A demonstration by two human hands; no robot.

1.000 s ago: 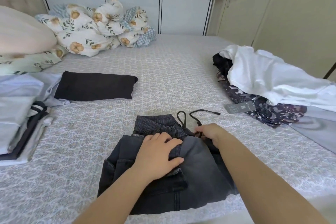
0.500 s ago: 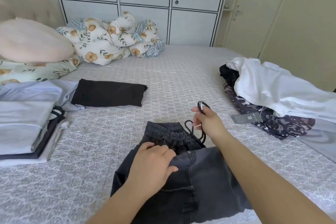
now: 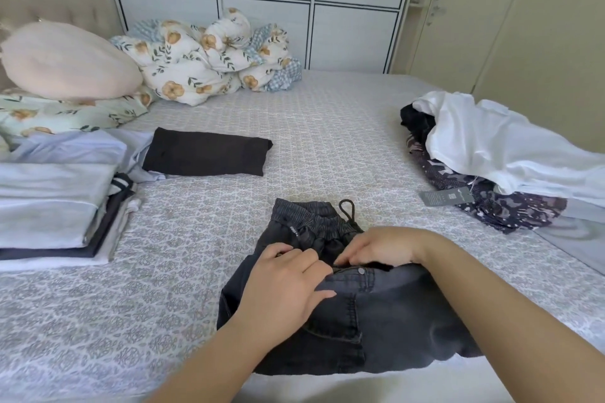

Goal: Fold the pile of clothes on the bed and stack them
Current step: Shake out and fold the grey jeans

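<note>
Dark grey denim trousers, half-folded at the near edge of the bed. Left hand presses flat; right hand tucks fingertips under the fold. The loose drawstring may slip out, spoiling the fold.

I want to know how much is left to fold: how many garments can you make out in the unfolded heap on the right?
3: a white garment on top, a dark patterned one under it with a tag, a black one behind. More may be hidden.
</note>
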